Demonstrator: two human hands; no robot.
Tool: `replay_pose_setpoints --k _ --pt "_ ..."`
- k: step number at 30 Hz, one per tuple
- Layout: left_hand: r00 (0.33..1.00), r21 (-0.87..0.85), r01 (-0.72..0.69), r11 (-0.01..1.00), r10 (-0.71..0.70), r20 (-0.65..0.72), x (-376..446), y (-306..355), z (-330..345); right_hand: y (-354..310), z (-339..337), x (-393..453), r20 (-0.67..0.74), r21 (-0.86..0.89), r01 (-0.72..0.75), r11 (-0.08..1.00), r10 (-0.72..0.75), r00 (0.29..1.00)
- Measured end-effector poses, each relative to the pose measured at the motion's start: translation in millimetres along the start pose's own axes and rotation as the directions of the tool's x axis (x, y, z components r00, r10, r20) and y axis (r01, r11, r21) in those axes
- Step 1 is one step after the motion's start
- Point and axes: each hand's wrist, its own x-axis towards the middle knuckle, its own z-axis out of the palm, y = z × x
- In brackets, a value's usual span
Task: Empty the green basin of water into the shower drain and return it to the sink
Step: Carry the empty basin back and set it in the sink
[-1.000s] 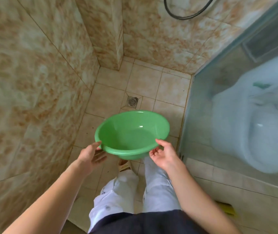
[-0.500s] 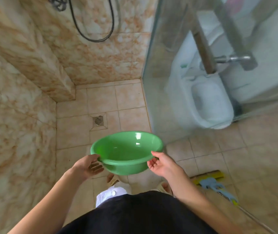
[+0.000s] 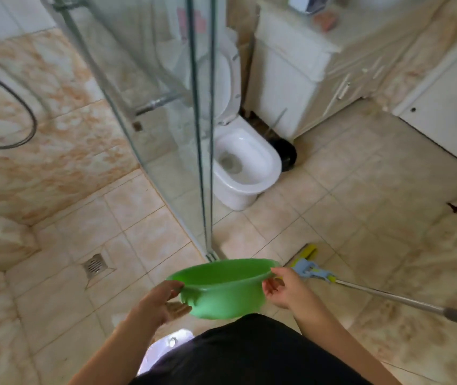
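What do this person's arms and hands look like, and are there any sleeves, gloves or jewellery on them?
Both forearms are bare to the frame's bottom edge, with no sleeves showing. The left hand and right hand wear no gloves, and no rings, watch or bracelets are visible. Fingers are uncovered.

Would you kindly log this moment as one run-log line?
phase: carrying | green basin: held level by rim | left hand: grips rim | right hand: grips rim | floor drain: lower left

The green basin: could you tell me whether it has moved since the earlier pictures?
Yes: the green basin has moved right, away from the floor drain, towards the mop.
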Motion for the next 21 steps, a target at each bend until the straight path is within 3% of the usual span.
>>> replay_pose_setpoints --k 6,9,12,14,15,17,19,20,21 --pt "0.985 0.106 0.039 0.994 -0.056 0.161 -20 10 115 -74 -67 -8 -0.002 0.231 0.083 0.969 -0.085 0.996" --pt "0.974 0.203 -0.058 0.977 0.011 0.226 -43 30 180 -119 -83 -23 -0.010 0.305 0.167 0.938 -0.172 0.985" --pt "0.931 0.303 -0.224 0.926 0.111 0.349 -94 61 265 -184 -93 -70 0.020 0.403 0.339 0.850 -0.378 0.925" --pt "0.849 0.278 -0.410 0.868 0.253 0.463 -134 79 312 -218 -93 -112 0.048 0.445 0.463 0.767 -0.536 0.843" --pt "0.777 0.244 -0.516 0.821 0.330 0.536 -157 85 332 -231 -95 -132 0.067 0.458 0.534 0.711 -0.627 0.776" --pt "0.621 0.172 -0.692 0.701 0.457 0.636 -196 92 361 -247 -99 -164 0.114 0.483 0.693 0.535 -0.823 0.556" --pt "0.491 0.100 -0.806 0.584 0.563 0.664 -223 100 376 -256 -106 -193 0.178 0.465 0.792 0.396 -0.918 0.355" --pt "0.431 0.074 -0.843 0.533 0.586 0.686 -235 109 383 -264 -109 -206 0.187 0.431 0.828 0.358 -0.933 0.307" --pt "0.399 0.057 -0.849 0.525 0.567 0.721 -242 117 387 -270 -110 -216 0.192 0.398 0.846 0.354 -0.934 0.301"
